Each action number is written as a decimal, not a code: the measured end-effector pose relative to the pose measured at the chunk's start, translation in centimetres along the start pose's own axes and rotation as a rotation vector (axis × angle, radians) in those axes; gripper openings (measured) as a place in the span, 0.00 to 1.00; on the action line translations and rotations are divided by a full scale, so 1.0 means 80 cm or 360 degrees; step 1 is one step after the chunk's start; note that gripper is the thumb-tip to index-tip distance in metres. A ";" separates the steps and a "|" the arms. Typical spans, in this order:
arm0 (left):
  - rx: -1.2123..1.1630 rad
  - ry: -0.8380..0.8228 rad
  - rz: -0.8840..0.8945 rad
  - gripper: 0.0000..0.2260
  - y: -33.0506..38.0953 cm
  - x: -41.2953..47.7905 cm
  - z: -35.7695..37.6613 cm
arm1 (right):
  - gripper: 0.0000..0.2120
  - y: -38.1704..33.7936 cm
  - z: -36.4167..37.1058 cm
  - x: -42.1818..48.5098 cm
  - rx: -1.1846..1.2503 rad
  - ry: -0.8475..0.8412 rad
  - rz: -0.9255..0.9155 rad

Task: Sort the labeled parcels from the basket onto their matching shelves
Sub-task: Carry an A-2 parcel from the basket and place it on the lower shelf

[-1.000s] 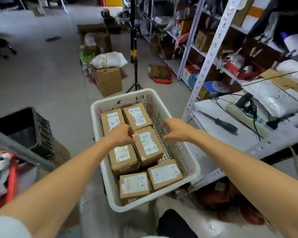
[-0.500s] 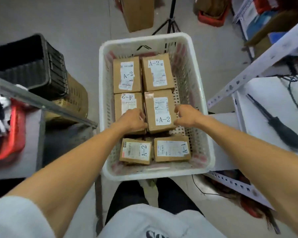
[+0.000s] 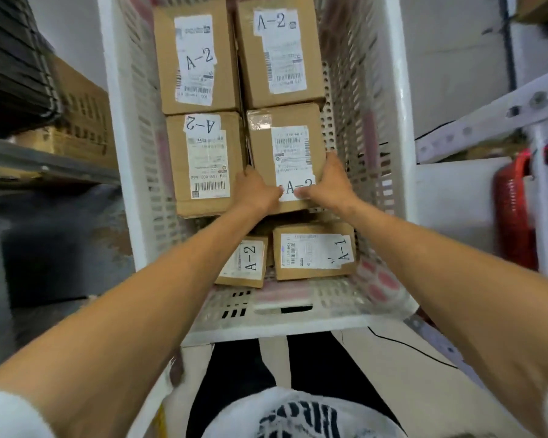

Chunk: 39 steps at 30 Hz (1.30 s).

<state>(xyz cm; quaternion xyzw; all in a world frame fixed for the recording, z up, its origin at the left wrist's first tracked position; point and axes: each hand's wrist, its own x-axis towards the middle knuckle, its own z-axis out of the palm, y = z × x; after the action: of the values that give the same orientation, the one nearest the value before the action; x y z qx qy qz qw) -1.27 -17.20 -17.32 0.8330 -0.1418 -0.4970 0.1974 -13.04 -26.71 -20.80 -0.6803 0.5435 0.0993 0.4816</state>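
Now both hands are on one parcel; left hand (image 3: pixel 256 191) clasps its near-left corner, right hand (image 3: pixel 329 181) its right edge, thumbs pressed on the A-2 label; half a second ago the hands sat either side of it, fists closed, not yet on top; the held A-2 parcel (image 3: pixel 285 147) lies in the middle row, right side, of the white basket (image 3: pixel 389 128), its near end apparently raised over the row below; touching its left side is a second A-2 parcel (image 3: pixel 203 162), label inverted; two more A-2 parcels (image 3: pixel 200 58) fill the far row; nearest the body sit a small A-2 parcel (image 3: pixel 246 263), partly under the left forearm, and an A-1 parcel (image 3: pixel 314 251); parcel order unchanged from earlier; view is now much closer and steeper; white shelf upright (image 3: pixel 487 118) to the right, black crate (image 3: pixel 13 64) to the left.
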 end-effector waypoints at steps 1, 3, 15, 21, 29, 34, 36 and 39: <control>0.0019 -0.0003 -0.0003 0.27 -0.001 0.002 0.003 | 0.38 0.005 0.003 0.002 0.0103 0.0056 0.0063; 0.0057 0.0000 -0.0024 0.27 -0.006 0.000 0.012 | 0.34 0.017 0.001 0.000 0.0296 0.0154 0.0155; -0.0383 -0.0109 0.0097 0.43 -0.015 0.017 0.043 | 0.48 0.021 -0.002 0.000 0.0665 0.0083 0.0113; -0.0487 -0.0055 0.0234 0.47 0.014 -0.009 -0.001 | 0.49 -0.024 -0.044 -0.028 0.0791 0.0077 0.0042; -0.0508 0.0017 0.0432 0.51 0.055 -0.081 -0.092 | 0.53 -0.124 -0.089 -0.118 0.0705 0.0220 -0.0251; -0.0506 -0.0334 0.0759 0.56 0.065 -0.135 -0.158 | 0.51 -0.170 -0.106 -0.189 0.0763 0.0392 -0.0341; -0.0461 -0.0393 0.0836 0.55 0.064 -0.159 -0.178 | 0.54 -0.181 -0.108 -0.220 0.0796 0.0436 -0.0370; -0.0425 -0.0412 0.0959 0.56 0.062 -0.191 -0.194 | 0.56 -0.188 -0.106 -0.268 0.0805 0.0526 -0.0442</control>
<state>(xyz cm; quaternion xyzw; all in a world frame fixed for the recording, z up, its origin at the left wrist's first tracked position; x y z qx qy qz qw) 5.14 -12.05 3.45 0.6508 -0.3387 -0.5320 0.4227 -12.14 -20.22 5.94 -0.6137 0.5237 -0.2170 0.5495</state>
